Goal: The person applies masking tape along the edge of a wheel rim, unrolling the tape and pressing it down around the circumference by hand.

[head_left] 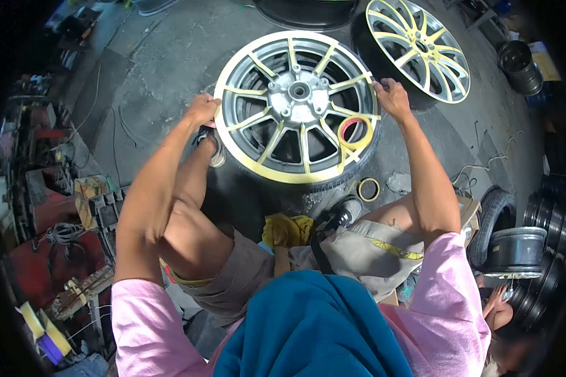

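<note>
A silver alloy wheel (299, 113) lies before me, its spokes and rim partly covered with pale yellow masking tape. At its left edge, my left hand (204, 110) is closed on the rim. My right hand (392, 99) has its fingers curled on the upper right edge of the same wheel; the fingertips are partly hidden. A roll of masking tape (369, 132) with a red core rests on the wheel's lower right, close to several strips of tape that cross there. Dark tyre rubber shows under the wheel's lower edge.
Another taped wheel (421, 47) leans at the upper right. A second tape roll (368, 189) lies on the floor near my shoe (346, 212). A yellow glove (286, 230) sits between my legs. Tyres (497, 210) and a bare rim (516, 251) stand at right, near another person's hand (498, 300).
</note>
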A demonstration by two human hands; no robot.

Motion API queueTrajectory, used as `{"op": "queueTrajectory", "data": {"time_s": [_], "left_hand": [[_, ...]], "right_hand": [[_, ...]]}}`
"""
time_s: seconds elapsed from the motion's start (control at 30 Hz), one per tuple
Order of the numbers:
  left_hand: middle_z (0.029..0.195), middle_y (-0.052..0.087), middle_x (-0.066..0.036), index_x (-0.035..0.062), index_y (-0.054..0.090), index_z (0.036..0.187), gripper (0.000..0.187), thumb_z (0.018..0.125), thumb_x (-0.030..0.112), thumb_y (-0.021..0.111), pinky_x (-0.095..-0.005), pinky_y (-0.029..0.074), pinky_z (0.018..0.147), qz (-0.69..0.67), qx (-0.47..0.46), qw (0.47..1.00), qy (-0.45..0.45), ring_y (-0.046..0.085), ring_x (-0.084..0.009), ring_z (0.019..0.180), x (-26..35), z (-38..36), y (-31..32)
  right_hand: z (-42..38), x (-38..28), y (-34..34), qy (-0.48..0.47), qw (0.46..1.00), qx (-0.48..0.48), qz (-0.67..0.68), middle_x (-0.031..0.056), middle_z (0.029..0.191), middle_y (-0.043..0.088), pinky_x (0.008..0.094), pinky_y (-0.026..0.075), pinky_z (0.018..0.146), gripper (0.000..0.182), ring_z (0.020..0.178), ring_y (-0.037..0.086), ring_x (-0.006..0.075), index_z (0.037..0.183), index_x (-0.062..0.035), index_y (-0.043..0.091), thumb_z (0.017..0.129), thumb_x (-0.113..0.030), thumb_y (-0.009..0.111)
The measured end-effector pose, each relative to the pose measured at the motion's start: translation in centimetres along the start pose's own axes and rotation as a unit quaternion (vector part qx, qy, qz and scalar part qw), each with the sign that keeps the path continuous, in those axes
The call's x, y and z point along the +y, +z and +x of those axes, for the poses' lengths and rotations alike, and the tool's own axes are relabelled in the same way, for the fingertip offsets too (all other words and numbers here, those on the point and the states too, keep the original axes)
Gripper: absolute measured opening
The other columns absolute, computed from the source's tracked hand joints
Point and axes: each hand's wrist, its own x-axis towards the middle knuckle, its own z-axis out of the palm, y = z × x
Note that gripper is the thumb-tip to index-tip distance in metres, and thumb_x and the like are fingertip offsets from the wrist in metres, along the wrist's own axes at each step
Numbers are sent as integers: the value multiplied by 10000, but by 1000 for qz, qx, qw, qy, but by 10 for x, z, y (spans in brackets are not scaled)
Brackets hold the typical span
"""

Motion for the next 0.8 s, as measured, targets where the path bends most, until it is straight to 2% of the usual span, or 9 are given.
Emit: {"op": "queueTrajectory", "data": {"time_s": [0.13, 0.23, 0.3, 0.43, 0.53, 0.63, 0.7, 0.73, 0.8], "left_hand": [[954, 689, -242, -78, 625, 995, 322, 921, 225, 545, -366, 614, 536, 48, 24, 999, -8, 723, -285, 738, -6, 21, 6], [931, 692, -243, -89, 630, 1036, 357, 918, 238, 546, -369, 603, 546, 33, 37, 999, -4, 721, -297, 742, -11, 28, 7], [946, 701, -241, -89, 645, 1053, 395, 924, 265, 524, -399, 584, 606, 48, 65, 997, 2, 720, -324, 782, -4, 33, 8], [1098, 694, -246, -46, 701, 1040, 403, 928, 287, 502, -439, 499, 906, 114, 122, 982, 84, 677, -336, 1040, 19, 69, -4], [1126, 701, -221, -32, 707, 1100, 399, 923, 266, 511, -404, 458, 980, 67, 148, 975, 150, 653, -315, 1099, 53, 81, -7], [1121, 714, -168, -7, 698, 1173, 392, 929, 237, 511, -349, 486, 914, 11, 102, 980, 169, 656, -244, 1034, 79, 97, -5], [1182, 697, -158, 3, 692, 1198, 400, 927, 239, 517, -346, 453, 980, -14, 94, 983, 157, 630, -238, 1119, 90, 90, 3], [1202, 689, -154, 7, 690, 1205, 406, 930, 248, 513, -345, 439, 1000, 1, 99, 983, 158, 616, -236, 1144, 90, 88, 6], [1275, 656, -148, 23, 672, 1244, 433, 938, 276, 500, -348, 416, 1040, 22, 88, 984, 155, 584, -252, 1206, 86, 90, 6]], "right_hand": [[8, -26, 11, 68, 995, -47, 64, 310, 1066, 676, 471, 486, 955, 599, 1089, 646, 431, 1061, 48, 700, 926, -519, 564], [14, -28, 11, 102, 989, -74, 80, 317, 1073, 671, 470, 483, 957, 633, 1094, 640, 438, 1076, 57, 693, 925, -540, 549], [8, -25, 5, 107, 988, -82, 76, 323, 1074, 669, 476, 483, 948, 679, 1093, 635, 454, 1059, 77, 690, 923, -570, 536], [-34, -21, -8, 162, 977, -105, 95, 362, 1103, 643, 470, 482, 948, 768, 1115, 624, 452, 1062, 111, 656, 905, -634, 549], [-85, -38, -31, 243, 941, -144, 186, 362, 1182, 612, 463, 474, 965, 864, 1141, 618, 414, 1192, 140, 553, 899, -674, 562], [-128, -69, -27, 295, 906, -128, 274, 339, 1210, 599, 463, 457, 995, 823, 1172, 593, 404, 1264, 126, 502, 924, -619, 576], [-141, -77, -23, 316, 889, -142, 299, 324, 1212, 602, 453, 482, 967, 805, 1178, 590, 383, 1267, 123, 498, 929, -603, 579], [-143, -71, -7, 287, 907, -115, 285, 302, 1167, 621, 439, 533, 871, 796, 1077, 637, 355, 1239, 128, 512, 927, -600, 586], [-146, -76, -13, 311, 896, -137, 287, 290, 1134, 633, 430, 545, 826, 796, 1016, 653, 345, 1229, 134, 518, 925, -599, 589]]}}
